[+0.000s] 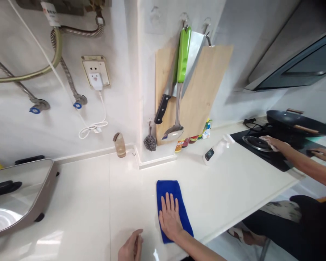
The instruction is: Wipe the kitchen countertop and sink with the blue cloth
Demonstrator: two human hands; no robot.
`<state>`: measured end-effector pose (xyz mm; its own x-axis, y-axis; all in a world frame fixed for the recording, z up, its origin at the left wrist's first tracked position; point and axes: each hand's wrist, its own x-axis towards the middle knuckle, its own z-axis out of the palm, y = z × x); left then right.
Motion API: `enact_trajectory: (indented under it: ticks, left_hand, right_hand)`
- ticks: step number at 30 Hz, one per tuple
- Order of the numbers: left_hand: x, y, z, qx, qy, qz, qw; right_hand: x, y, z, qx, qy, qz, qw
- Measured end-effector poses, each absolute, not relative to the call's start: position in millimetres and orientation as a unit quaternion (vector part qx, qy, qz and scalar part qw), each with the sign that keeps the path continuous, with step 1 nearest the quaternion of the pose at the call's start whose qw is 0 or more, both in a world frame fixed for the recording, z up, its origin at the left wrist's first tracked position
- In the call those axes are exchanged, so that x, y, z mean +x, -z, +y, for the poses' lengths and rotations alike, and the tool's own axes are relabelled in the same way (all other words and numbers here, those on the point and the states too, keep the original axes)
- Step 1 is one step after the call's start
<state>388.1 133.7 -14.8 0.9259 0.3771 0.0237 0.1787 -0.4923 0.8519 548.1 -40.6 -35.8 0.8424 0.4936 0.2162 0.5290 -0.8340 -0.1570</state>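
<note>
My right hand (170, 217) lies flat on a blue microfibre cloth (168, 187), fingers spread, pressing it against the cream countertop (97, 188). My left hand (132, 246) is at the bottom edge of the view, partly cut off. Its fingers curve loosely, it holds nothing, and it sits just left of the cloth. A white spray bottle (216, 152) lies on its side on the counter, beyond the cloth and to the right.
A co-worker's hand (271, 143) wipes a black gas hob (250, 154) with a white cloth, beside a black wok (296, 121). A stainless appliance (16, 195) sits at the left. Cutting boards (206, 83), a knife (163, 105) and a spatula (179, 87) hang on the wall.
</note>
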Motion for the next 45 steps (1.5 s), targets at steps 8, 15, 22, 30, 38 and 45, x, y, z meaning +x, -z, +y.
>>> enact_trajectory:
  ticks: [8, 15, 22, 30, 38, 45]
  left_hand:
    - [395, -2, 150, 0.904, -0.071, 0.094, 0.411]
    - [421, -10, 169, 0.912, -0.138, 0.077, 0.378]
    - [511, 4, 133, 0.942, -0.254, 0.102, 0.195]
    - [532, 53, 102, 0.952, -0.281, 0.102, 0.062]
    - [538, 48, 111, 0.946, -0.309, 0.077, 0.051]
    - [525, 44, 121, 0.96, -0.27, 0.033, 0.069]
  right_hand:
    - [531, 12, 39, -0.867, -0.035, -0.436, 0.237]
    - [564, 38, -28, -0.833, 0.024, -0.316, 0.453]
    - [604, 64, -192, -0.894, 0.19, -0.256, 0.316]
    - [626, 103, -248, -0.896, 0.291, -0.246, 0.23]
    - [622, 81, -234, -0.904, 0.273, -0.181, 0.274]
    - [617, 68, -229, -0.905, 0.27, -0.154, 0.292]
